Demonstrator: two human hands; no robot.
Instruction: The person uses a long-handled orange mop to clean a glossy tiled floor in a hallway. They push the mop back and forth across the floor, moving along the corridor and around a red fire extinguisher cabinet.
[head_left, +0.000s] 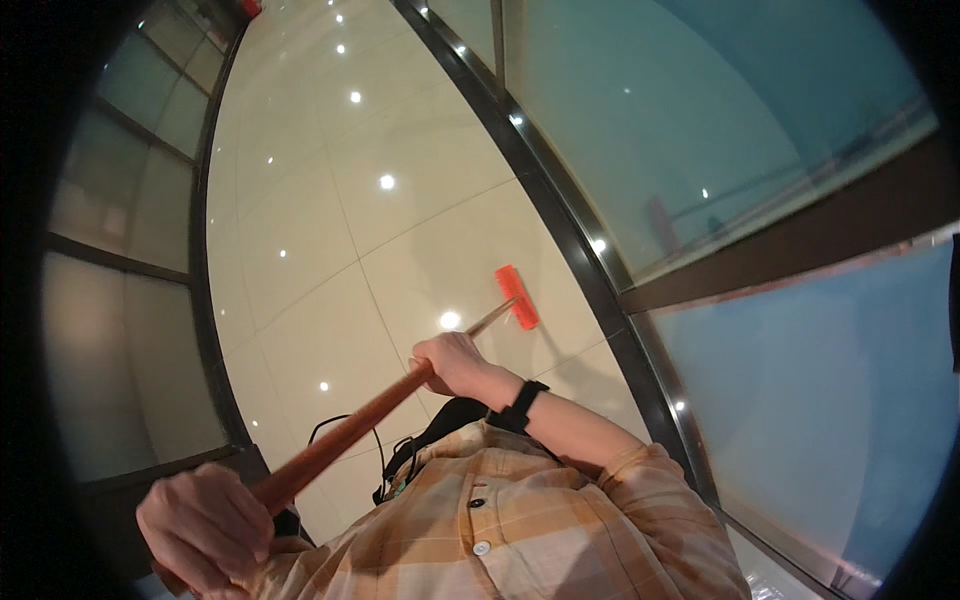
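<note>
My left hand (206, 521) is closed around the upper end of a long wooden broom handle (352, 427), low on the left side of the view. Farther down the same handle, my right hand (454, 364) grips it in front of my body. The handle slants away to the right and meets a red broom head (517, 297), whose bristled edge looks jagged. That head lies over the glossy cream floor tiles (442, 217), and whether it presses on them I cannot tell. A black watch or band (522, 405) sits on my right wrist.
Framed glass panels (697, 135) line the right side above a black floor border (570, 217). More glass panels (142, 225) run along the left. A thin black cable (330, 420) hangs near my waist. Something red (250, 7) stands at the far left.
</note>
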